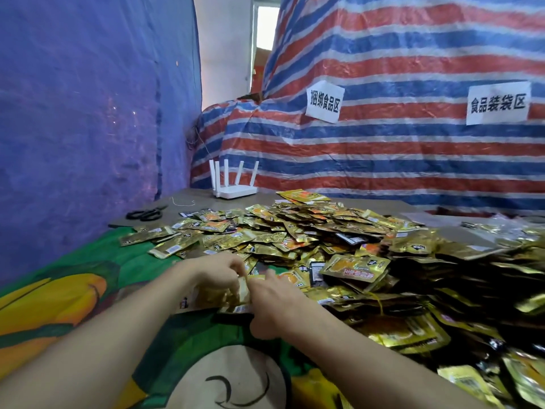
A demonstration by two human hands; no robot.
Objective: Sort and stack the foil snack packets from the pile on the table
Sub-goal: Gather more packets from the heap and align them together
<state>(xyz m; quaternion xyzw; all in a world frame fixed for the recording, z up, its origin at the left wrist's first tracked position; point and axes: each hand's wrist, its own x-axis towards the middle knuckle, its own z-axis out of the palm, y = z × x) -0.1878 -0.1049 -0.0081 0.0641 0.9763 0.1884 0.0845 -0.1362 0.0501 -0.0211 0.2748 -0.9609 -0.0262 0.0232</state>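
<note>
Both hands [244, 286] grip a packet stack [236, 301] between them, beside the pile [309, 231]

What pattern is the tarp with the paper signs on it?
The tarp has red, blue and white stripes, clearest in the head view.

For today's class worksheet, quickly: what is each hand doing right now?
Left hand: fingers pinch a small stack of gold foil snack packets.
Right hand: grips the same stack.

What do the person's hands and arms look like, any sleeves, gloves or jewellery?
Both forearms are bare to the frame's edge, no sleeves showing. The left hand and right hand wear no gloves; no ring, watch or bracelet is visible.
</note>
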